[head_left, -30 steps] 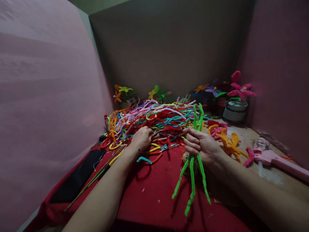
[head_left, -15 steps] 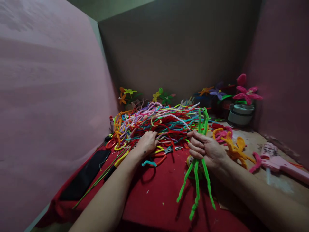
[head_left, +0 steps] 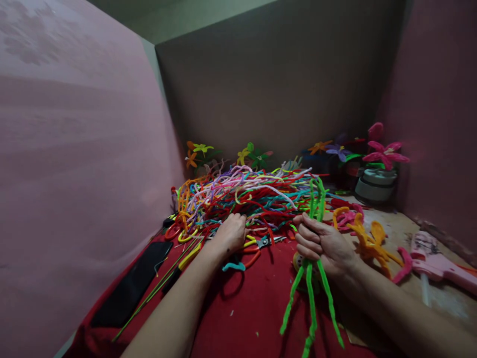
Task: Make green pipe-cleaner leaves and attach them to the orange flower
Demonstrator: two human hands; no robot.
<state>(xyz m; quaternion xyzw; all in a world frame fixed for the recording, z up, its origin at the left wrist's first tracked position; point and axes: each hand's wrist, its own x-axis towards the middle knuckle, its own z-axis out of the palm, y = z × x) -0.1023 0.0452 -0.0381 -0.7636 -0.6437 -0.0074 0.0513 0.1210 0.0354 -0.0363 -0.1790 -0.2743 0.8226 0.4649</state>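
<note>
My right hand (head_left: 328,243) is closed around a bunch of bright green pipe cleaners (head_left: 310,303). Their bent loops stick up above the fist, and several loose ends hang below it. At the front edge of a big heap of multicoloured pipe cleaners (head_left: 257,191), my left hand (head_left: 231,232) has its fingers curled in. Its fingertips are hidden, so what they pinch cannot be made out. Just right of that hand lie pliers with red-orange handles (head_left: 253,259), and a short blue pipe cleaner piece (head_left: 234,267) rests in front. Behind the right fist, a small round patterned object (head_left: 297,259) is partly covered.
A black phone (head_left: 132,283) and thin green stems (head_left: 158,293) lie at the left on red cloth (head_left: 238,318). To the right are orange fuzzy petals (head_left: 372,243) and a pink glue gun (head_left: 432,263). Fuzzy flowers, one pink (head_left: 386,153) in a pot (head_left: 375,186), line the back wall.
The whole view has shifted, so everything appears slightly lower and further right. Both hands keep nearly the same places and grip, with the green pipe cleaners still in the right.
</note>
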